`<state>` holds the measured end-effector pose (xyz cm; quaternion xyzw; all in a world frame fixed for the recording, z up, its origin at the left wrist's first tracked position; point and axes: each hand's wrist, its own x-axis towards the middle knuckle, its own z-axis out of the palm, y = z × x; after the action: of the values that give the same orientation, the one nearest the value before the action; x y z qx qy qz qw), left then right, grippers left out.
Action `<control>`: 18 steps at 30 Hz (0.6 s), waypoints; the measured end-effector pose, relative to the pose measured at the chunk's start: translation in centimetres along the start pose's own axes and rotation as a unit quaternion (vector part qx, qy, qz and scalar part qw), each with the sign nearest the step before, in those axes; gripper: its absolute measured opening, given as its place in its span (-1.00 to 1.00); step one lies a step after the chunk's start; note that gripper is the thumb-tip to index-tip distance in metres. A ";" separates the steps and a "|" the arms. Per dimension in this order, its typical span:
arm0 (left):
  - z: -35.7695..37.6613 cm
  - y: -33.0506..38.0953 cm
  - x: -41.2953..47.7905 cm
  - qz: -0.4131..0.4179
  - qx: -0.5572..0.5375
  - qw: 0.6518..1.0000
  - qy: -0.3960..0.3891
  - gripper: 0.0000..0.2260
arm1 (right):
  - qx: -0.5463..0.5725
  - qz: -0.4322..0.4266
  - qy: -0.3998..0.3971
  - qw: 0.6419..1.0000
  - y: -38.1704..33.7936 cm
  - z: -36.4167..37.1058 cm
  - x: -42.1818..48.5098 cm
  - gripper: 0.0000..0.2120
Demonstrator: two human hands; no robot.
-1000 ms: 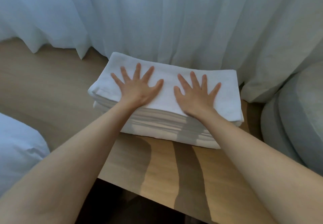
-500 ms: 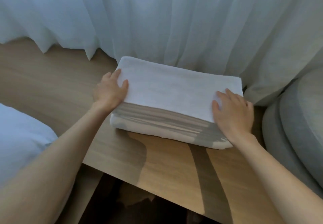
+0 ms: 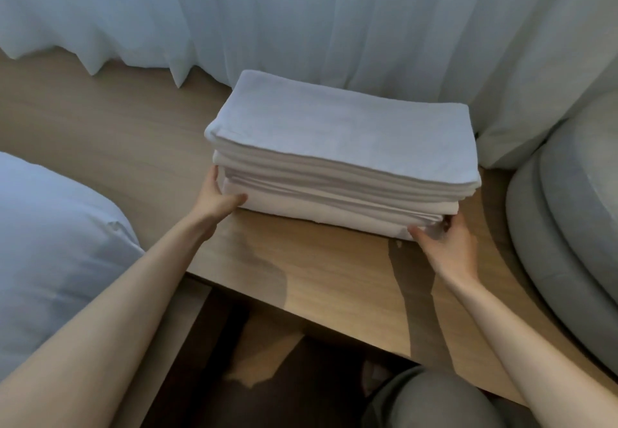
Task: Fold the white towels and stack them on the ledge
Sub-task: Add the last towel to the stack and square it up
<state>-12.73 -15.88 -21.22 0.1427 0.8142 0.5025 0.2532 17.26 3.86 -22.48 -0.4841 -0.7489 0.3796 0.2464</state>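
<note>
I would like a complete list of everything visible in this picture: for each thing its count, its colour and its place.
towel stack: one, several folded layers, white, middle of the ledge, in front of the curtain
ledge: one, light wood, across the middle
curtain: one, white and sheer, along the back
pillow: one, white, left edge
cushions: seemingly two, stacked, grey, right edge
trouser leg: one, grey, bottom edge
left hand: one, holds the stack's lower left corner
right hand: one, holds the stack's lower right corner
</note>
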 end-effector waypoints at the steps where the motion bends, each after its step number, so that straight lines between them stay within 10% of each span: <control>1: 0.2 0.0 0.3 0.005 0.000 1.000 -0.010 -0.28 | -0.011 -0.010 0.002 1.000 0.1 0.0 0.4 -0.44; 18: 4.2 -0.9 0.3 0.046 0.075 0.973 0.211 -0.45 | -0.243 -0.058 -0.007 0.968 0.6 -0.9 2.9 -0.81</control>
<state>-10.66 -12.97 -23.63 0.0890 0.8774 0.4697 0.0408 17.02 6.96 -22.40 -0.4821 -0.8475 0.1744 0.1374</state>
